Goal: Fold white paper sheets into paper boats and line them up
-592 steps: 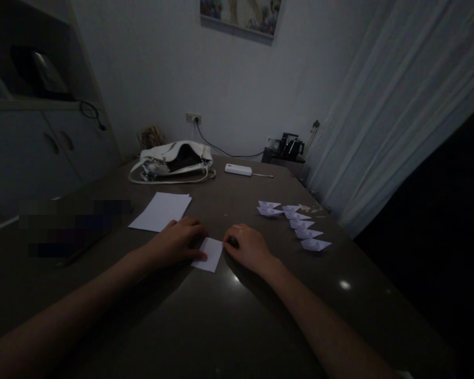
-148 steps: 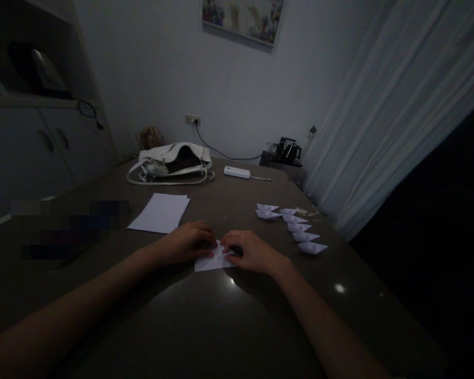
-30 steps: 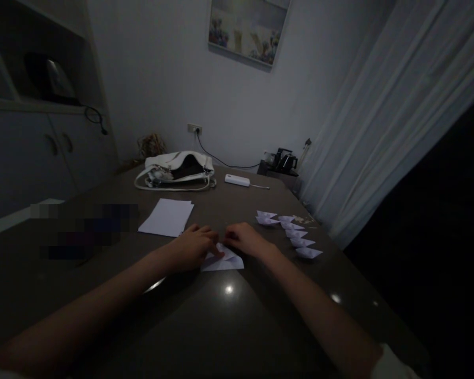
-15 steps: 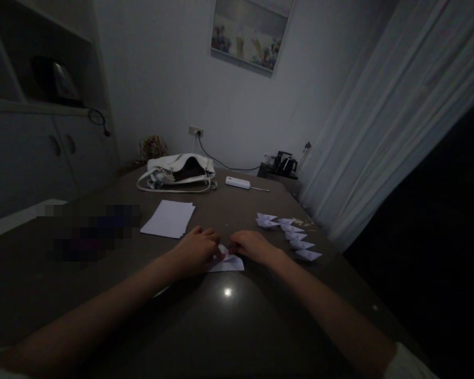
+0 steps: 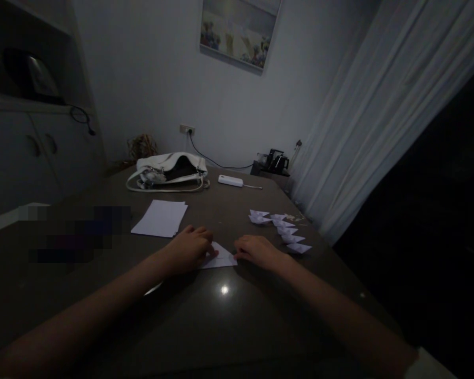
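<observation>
You're working over a dark, glossy surface (image 5: 221,326) in a dim room, and closest to you it's throwing back a bright spot of light between your forearms. Just past that glare, the folded paper (image 5: 223,256) is lying on the surface between your hands. Its broad, straight edge is facing you, its peak is pointing away toward the far wall, and its long axis is running left to right; the left end is hiding beneath your fingers. Your left hand (image 5: 191,249) is covering that end, thumb and fingertips touching the sheet; whether the grip is clamping it or only pressing, I can't tell. Your right hand (image 5: 260,252) is meeting the right corner, fingers bunching close, and I can't tell whether that grip is pinching it.

Farther out on your right, small paper boats (image 5: 299,248) are lining up in two staggered rows, with pale scraps (image 5: 295,217) lying just beyond. On your left a stack of white sheets (image 5: 160,218) is resting, slightly fanned. Deeper still, a white handbag (image 5: 154,161) is gaping open, and a white oblong device (image 5: 230,181) is trailing a short cord. At the back, a black kettle (image 5: 279,163) is standing low by a pale curtain (image 5: 363,105), and a framed picture (image 5: 239,34) is hanging on the wall.
</observation>
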A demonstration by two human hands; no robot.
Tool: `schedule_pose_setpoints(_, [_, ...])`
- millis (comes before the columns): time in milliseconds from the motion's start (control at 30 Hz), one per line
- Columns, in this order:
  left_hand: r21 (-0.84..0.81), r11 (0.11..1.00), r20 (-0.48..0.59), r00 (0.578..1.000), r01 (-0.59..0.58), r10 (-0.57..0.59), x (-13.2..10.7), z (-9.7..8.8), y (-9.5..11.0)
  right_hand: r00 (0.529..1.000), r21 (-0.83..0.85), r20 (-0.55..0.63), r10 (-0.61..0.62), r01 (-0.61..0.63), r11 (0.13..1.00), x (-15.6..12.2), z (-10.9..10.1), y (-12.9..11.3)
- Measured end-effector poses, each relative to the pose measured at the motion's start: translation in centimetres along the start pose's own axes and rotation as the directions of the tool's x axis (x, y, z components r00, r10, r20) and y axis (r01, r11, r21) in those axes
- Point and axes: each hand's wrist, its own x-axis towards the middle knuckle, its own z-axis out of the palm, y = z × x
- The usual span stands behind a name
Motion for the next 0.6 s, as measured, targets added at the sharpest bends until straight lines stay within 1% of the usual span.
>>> schedule_pose_setpoints(133, [-0.024,1.000,0.023,1.000,0.006,-0.006,-0.1,-0.3,0.2,0.995,0.190,-0.076,0.068,-0.052,0.980,0.3,-0.5,0.2])
schedule_pose_setpoints(200, [-0.027,1.000,0.033,0.999,0.006,-0.006,-0.1,-0.4,0.2,0.988,0.236,-0.122,0.090,-0.059,0.970,1.1,-0.6,0.2])
schedule_pose_setpoints(233, [-0.030,1.000,0.035,0.999,0.007,-0.006,-0.1,-0.4,0.1,0.989,0.238,-0.127,0.080,-0.048,0.970,1.6,-0.6,0.1])
schedule_pose_setpoints(300, [-0.036,0.999,0.031,0.999,0.010,-0.009,-0.1,-0.2,0.0,0.994,0.226,-0.101,0.049,-0.025,0.974,2.9,-0.5,-0.1])
schedule_pose_setpoints(467, [-0.047,0.999,0.040,0.999,0.017,-0.016,-0.2,0.0,-0.2,0.996,0.164,-0.087,-0.017,0.031,0.986,5.6,0.3,-0.3])
schedule_pose_setpoints(533, [-0.049,0.998,0.045,0.998,0.043,-0.040,-0.2,-0.2,0.0,0.996,0.081,-0.072,-0.053,0.059,0.995,5.8,0.4,-0.3])
schedule_pose_setpoints(600, [-0.048,0.996,0.053,0.996,0.070,-0.067,-0.1,-0.4,0.3,0.995,-0.020,-0.065,-0.080,0.079,0.997,5.3,0.4,-0.2])
